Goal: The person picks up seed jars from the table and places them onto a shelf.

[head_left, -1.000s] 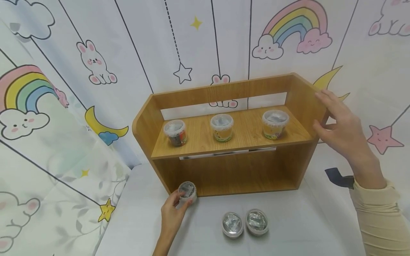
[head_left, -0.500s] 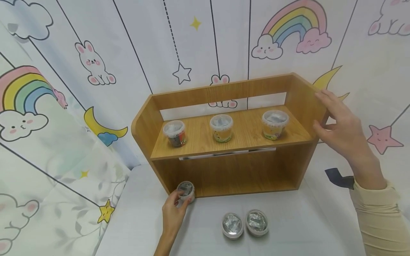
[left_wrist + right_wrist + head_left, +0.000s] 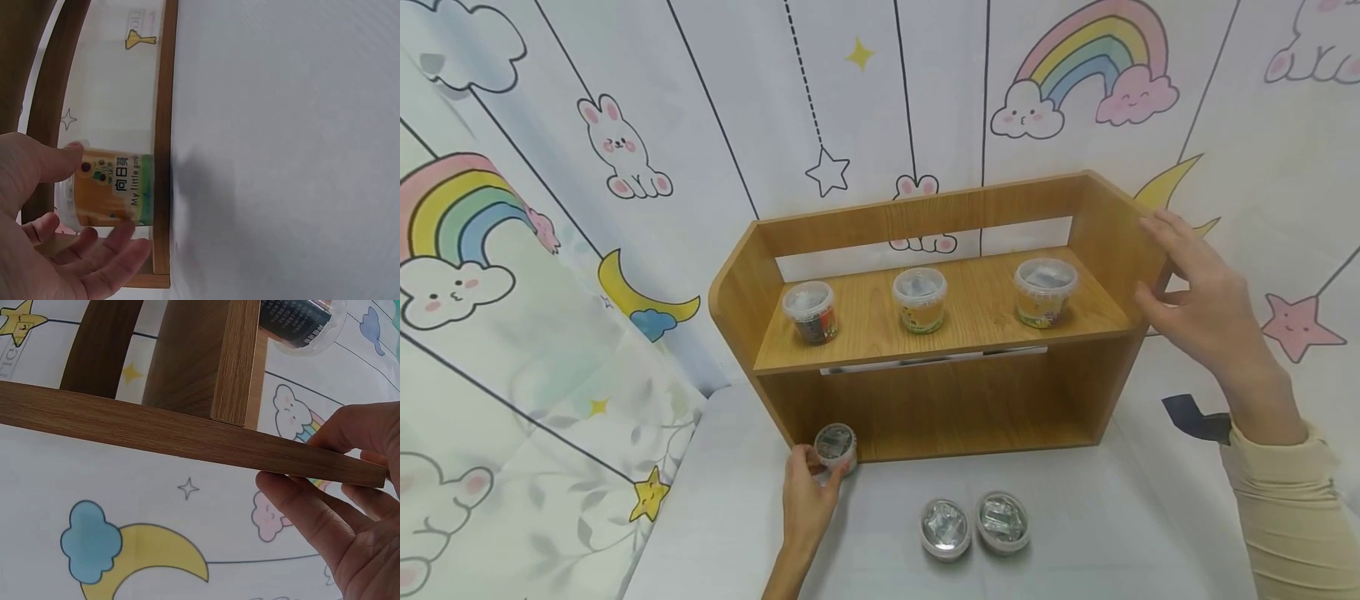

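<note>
My left hand (image 3: 808, 496) holds a small lidded plastic cup (image 3: 837, 446) at the front left corner of the wooden shelf's lower board. In the left wrist view this cup (image 3: 112, 187) has an orange label with "My little gard" lettering, and its base meets the board. My thumb lies against it near the lid, my fingers on the opposite side. My right hand (image 3: 1202, 292) pinches the right side panel of the shelf (image 3: 187, 440) between thumb and fingers. Three similar cups stand on the upper board: left (image 3: 810, 312), middle (image 3: 920, 300), right (image 3: 1045, 292).
Two more lidded cups, one (image 3: 945, 529) beside the other (image 3: 1002, 522), stand on the white tabletop (image 3: 1112, 533) in front of the shelf. Behind the shelf hangs a white curtain (image 3: 850, 108) printed with rainbows, bunnies and stars.
The cup in my left hand has shifted slightly left and back onto the lower board. My left fingers have slid from its lid to its left side. The right hand stays put.
</note>
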The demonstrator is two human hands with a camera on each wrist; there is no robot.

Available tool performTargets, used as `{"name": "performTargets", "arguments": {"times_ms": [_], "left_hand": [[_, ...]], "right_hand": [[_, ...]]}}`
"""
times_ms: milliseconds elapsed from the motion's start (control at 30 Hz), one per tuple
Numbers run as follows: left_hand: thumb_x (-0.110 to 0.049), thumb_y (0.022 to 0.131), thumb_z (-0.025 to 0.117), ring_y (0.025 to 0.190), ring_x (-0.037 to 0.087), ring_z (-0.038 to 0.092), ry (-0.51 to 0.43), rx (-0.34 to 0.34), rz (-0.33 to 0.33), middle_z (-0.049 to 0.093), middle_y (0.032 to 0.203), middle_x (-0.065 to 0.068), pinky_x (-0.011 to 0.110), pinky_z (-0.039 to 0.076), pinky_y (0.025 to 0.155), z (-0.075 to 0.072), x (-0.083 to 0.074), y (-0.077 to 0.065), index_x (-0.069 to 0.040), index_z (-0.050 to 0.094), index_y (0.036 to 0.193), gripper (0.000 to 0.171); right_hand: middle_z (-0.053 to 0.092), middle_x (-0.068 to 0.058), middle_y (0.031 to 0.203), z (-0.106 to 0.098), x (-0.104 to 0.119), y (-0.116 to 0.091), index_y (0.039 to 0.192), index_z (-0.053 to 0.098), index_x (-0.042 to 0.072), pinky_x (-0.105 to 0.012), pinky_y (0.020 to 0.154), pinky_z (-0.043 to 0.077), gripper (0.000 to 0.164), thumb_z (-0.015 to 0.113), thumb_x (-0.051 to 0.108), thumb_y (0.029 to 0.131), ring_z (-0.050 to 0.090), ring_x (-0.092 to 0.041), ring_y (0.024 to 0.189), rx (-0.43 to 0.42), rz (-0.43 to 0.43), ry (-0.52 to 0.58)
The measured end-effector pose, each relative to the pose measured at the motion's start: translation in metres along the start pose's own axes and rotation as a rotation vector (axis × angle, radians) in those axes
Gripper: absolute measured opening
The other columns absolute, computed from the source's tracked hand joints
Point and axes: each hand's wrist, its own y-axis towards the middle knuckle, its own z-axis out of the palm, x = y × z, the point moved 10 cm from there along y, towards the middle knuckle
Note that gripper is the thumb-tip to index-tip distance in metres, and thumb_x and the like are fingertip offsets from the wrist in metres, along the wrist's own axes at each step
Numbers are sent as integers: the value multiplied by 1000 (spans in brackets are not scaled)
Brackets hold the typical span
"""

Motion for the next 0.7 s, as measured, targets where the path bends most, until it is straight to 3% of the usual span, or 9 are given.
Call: {"name": "performTargets", "arguments": {"times_ms": [167,267,433,567,700], "left_hand": [[-8,72,89,70,14,59,19,-25,31,55,77,-1,29,53,62,-1,-3,-2,-11,54,75,35],[-8,75,87,66,10,60,1,-15,48,59,70,-7,26,52,60,0,-5,-3,-15,59,69,30],[-10,80,84,77,17,70,-41,26,78,71,83,-3,29,57,61,4,-11,-6,-14,74,82,11],[-13,80,83,93,25,70,-23,56,98,73,102,6,37,59,65,6,-14,-8,-9,77,93,15],[-13,80,84,95,25,69,13,65,143,73,102,6,41,58,65,6,-19,-10,-8,76,93,17]], "right_hand": [[37,-2,156,0,0,0,150,43,16,3,76,31,89,72,-19,74,46,-33,133,0,3,-1],[37,-2,156,1,-1,0,150,43,16,3,76,31,89,72,-18,74,46,-32,133,2,5,0],[37,-1,156,1,-3,0,150,43,17,3,76,31,89,73,-19,74,47,-32,132,2,6,3],[37,-1,156,1,-3,0,150,43,17,2,76,32,89,73,-19,74,48,-33,131,1,9,3],[37,-2,156,1,-3,0,150,43,17,3,76,32,89,72,-19,74,48,-34,130,1,9,4]]}}
